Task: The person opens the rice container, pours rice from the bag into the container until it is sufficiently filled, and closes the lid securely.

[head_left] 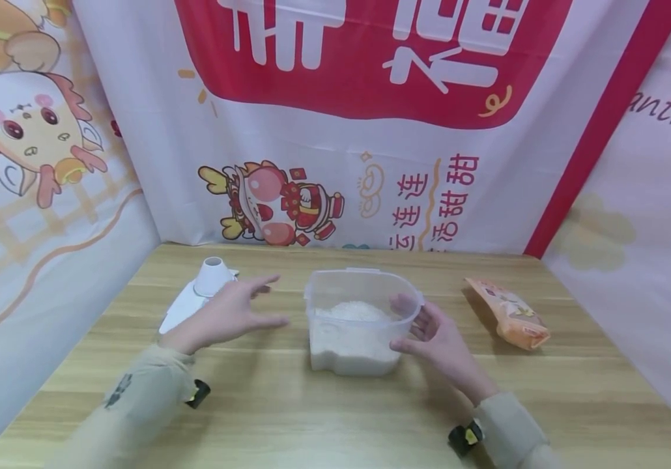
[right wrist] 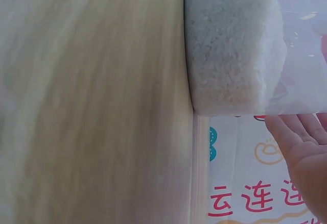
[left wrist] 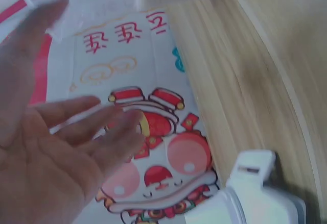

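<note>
A clear plastic container stands upright on the table, partly filled with white rice. My right hand is at the container's right side, with the thumb in front and the fingers reaching along the back. In the right wrist view the fingers look fairly straight against the wall; the thumb is out of that view. My left hand hovers left of the container, apart from it, thumb and fingers spread around nothing. Behind that hand lies a white lid with a cone-shaped spout, partly covered by it.
An orange packet lies on the right part of the wooden table. Printed cloth hangs behind the table's back edge and along both sides.
</note>
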Demonstrator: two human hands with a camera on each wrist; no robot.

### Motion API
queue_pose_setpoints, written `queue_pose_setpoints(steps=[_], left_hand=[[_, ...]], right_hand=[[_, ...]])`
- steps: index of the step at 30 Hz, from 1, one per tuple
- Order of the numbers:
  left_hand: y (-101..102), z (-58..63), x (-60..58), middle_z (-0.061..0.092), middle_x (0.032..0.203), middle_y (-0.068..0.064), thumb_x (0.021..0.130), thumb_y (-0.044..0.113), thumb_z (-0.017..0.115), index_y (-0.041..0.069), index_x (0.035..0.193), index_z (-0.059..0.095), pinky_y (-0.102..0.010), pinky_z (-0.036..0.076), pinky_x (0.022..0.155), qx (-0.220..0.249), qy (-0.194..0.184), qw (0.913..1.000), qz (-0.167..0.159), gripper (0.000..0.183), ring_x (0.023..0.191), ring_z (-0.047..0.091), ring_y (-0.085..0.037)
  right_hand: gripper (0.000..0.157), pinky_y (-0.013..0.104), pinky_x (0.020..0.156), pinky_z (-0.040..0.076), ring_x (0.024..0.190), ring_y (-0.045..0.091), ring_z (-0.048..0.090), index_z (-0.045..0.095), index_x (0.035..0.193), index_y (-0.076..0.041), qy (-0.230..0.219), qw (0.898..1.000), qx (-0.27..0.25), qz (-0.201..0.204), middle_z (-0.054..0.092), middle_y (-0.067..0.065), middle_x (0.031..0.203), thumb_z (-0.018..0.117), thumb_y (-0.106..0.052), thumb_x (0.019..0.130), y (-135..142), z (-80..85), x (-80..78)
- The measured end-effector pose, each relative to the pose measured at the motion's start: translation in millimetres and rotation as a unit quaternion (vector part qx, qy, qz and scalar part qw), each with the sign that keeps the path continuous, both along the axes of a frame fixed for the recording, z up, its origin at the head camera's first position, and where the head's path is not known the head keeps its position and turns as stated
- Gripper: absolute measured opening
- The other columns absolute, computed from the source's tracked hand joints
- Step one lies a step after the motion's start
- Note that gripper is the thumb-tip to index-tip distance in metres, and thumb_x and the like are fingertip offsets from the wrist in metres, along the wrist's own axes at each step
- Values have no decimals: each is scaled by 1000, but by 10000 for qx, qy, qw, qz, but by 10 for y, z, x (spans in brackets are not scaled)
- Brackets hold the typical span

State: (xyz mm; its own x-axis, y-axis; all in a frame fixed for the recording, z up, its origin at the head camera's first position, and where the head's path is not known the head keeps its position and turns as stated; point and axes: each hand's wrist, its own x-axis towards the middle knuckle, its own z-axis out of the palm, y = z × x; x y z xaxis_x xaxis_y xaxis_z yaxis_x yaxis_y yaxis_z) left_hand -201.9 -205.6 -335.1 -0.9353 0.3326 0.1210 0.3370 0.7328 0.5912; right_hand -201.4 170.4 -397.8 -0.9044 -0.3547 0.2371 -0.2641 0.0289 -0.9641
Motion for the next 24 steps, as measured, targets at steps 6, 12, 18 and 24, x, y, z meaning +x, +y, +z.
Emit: queue_pose_setpoints(steps=[6, 12, 18, 24], left_hand=[[-344, 72, -32, 54, 135, -25, 89, 49, 69, -5, 137, 51, -59, 43, 98, -373, 454, 9948, 831, 74, 120, 52, -43], [-606, 143, -80, 49, 134, -34, 96, 37, 62, -13, 134, 49, -61, 45, 94, -202, 265, 9878, 1523, 64, 118, 49, -51], [-800, 96, -123, 54, 122, -40, 96, 29, 62, -21, 123, 52, -61, 46, 91, -387, 142, 9846, 1697, 59, 110, 52, -53], [-878, 52, -115, 59, 72, -16, 92, 26, 64, -7, 82, 60, -40, 46, 61, -623, -162, 9824, 1755, 35, 70, 54, -31]], right_hand=[[76, 29, 105, 39, 133, 21, 45, 47, 143, -11, -70, 9995, 286, -74, 52, 5, 142, 85, -11, 77, 22, 16, -12], [77, 29, 106, 38, 132, 21, 45, 49, 143, -8, -31, 9992, 386, -16, 51, 6, 143, 86, -14, 76, 21, 1, -25], [79, 28, 104, 40, 131, 19, 48, 52, 142, -11, -254, 9982, 523, -146, 53, 3, 142, 88, -16, 72, 33, 12, -33], [79, 29, 102, 42, 129, 20, 49, 54, 141, -14, -305, 9967, 727, -191, 54, 2, 141, 89, -19, 71, 53, 38, -55]])
